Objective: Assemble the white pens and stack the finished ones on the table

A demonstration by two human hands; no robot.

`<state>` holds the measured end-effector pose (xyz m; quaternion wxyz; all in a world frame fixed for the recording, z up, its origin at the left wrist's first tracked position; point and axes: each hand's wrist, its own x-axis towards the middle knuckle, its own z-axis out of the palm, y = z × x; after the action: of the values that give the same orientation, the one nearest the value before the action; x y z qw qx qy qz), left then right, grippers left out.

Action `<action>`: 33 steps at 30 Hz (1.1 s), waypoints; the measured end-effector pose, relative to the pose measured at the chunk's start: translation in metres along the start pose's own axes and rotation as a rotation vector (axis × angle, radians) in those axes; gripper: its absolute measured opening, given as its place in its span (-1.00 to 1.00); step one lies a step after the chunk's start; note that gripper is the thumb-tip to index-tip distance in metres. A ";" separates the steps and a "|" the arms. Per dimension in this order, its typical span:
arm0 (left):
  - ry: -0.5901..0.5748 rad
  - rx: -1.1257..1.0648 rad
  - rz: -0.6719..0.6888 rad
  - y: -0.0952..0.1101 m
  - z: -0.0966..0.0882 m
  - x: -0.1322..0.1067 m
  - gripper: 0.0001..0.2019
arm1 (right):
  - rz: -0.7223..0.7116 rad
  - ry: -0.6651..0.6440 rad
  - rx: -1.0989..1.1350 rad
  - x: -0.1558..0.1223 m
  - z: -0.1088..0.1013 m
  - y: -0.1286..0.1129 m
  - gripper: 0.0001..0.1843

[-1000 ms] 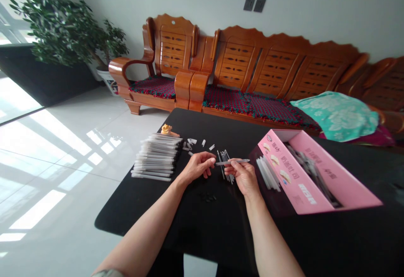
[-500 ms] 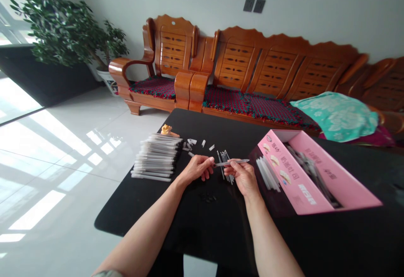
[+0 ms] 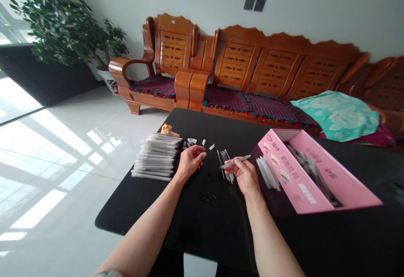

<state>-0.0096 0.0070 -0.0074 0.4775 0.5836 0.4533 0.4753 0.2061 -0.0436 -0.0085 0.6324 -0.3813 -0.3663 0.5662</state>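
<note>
My right hand (image 3: pixel 244 175) grips a slim grey-white pen (image 3: pixel 241 159) between thumb and fingers, tilted with its right end higher. Under and beside these fingers lie several thin pen refills (image 3: pixel 227 177). My left hand (image 3: pixel 190 162) is away from the pen, its thumb and index finger slightly apart, the other fingers curled; nothing shows in it. Close to its fingertips are small white pen caps (image 3: pixel 211 146). Left of that hand is a large stack of pale pens (image 3: pixel 154 159) with dark ends. Small black pieces (image 3: pixel 207 196) lie on the table between my forearms.
A pink box (image 3: pixel 285 180) with grey contents stands on the black table (image 3: pixel 132 214) at the right. White tubes (image 3: pixel 267 174) lie along its left side. A small tan figurine (image 3: pixel 167 130) sits behind the pen stack. Beyond the table is a wooden bench (image 3: pixel 236 62).
My left hand has left the pen's end and moved left and slightly up, toward the white caps. My right hand keeps the pen, now tilted more.
</note>
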 end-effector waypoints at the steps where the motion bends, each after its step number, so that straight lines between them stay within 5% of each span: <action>1: 0.003 0.022 0.004 -0.001 -0.001 0.000 -0.67 | 0.001 0.001 0.003 0.000 0.000 0.000 -0.80; 6: -0.027 0.070 0.001 0.002 0.000 -0.002 -0.68 | -0.005 -0.001 0.012 0.001 -0.002 0.002 -0.78; 12: -0.440 0.044 -0.011 0.012 0.008 -0.010 -0.52 | -0.006 -0.022 -0.015 0.000 0.000 0.003 -0.80; 17: -0.476 0.071 -0.034 0.008 0.013 -0.011 -0.62 | 0.013 -0.047 -0.032 -0.001 0.002 0.003 -0.81; 24: -0.379 0.217 0.019 0.008 0.010 -0.010 -0.68 | 0.016 -0.051 -0.031 -0.001 0.001 0.003 -0.81; 30: 0.202 0.599 0.205 0.004 -0.011 0.000 -0.80 | 0.012 0.019 0.005 0.000 -0.002 -0.003 -0.70; 33: 0.241 0.755 0.179 -0.005 -0.018 0.002 -0.76 | 0.037 0.013 0.005 -0.001 -0.001 -0.005 -0.51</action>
<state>-0.0278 0.0121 -0.0099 0.1298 0.6952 0.5962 0.3800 0.2091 -0.0449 -0.0041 0.6252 -0.3903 -0.3538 0.5759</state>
